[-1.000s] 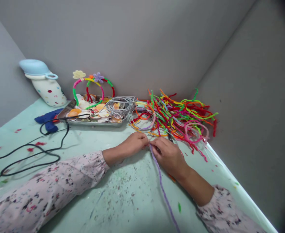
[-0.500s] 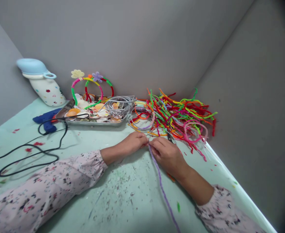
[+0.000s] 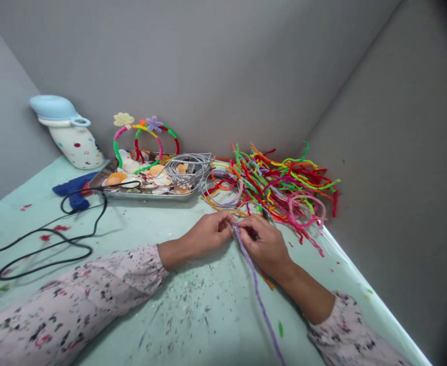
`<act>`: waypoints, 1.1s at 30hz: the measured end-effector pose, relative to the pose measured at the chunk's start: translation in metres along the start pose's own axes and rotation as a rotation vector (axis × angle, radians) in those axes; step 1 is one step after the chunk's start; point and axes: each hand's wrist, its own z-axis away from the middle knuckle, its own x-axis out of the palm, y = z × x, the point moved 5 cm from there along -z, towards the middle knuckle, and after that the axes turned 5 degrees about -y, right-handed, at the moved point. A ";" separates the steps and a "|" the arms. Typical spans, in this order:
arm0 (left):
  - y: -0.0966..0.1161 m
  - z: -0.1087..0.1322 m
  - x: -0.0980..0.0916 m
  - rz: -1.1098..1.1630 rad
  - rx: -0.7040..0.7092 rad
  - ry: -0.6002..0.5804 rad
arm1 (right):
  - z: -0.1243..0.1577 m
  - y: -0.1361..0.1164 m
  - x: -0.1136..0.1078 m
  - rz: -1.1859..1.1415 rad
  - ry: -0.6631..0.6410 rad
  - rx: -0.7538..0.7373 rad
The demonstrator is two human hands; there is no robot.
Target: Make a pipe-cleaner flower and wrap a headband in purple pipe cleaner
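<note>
My left hand and my right hand meet fingertip to fingertip above the middle of the table. Between them they pinch the upper end of a long purple pipe cleaner, which trails down toward me past the bottom edge of the view. A thin silver wire loop arcs just behind my right fingers. Whether its ends run into my pinch is hidden by the fingers. An orange pipe cleaner pokes out beneath my right wrist.
Behind my hands lies a heap of coloured pipe cleaners. A metal tray holds shells, coiled silver wire and pipe-cleaner hoops topped with flowers. At left are a blue glue gun, its black cord and a bottle.
My two hands have turned slightly and my left fingers have bunched closer at the purple pipe cleaner's end. The pinch stays in nearly the same place.
</note>
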 end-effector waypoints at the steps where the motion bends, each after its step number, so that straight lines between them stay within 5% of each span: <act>1: 0.001 0.001 0.000 -0.018 0.011 0.013 | 0.000 0.000 0.000 0.001 -0.002 0.005; 17: 0.015 0.005 -0.008 -0.298 0.084 0.090 | -0.001 0.002 0.000 -0.017 -0.029 0.032; 33: 0.013 0.006 -0.012 -0.240 0.126 0.100 | 0.001 0.002 0.001 -0.046 -0.068 0.042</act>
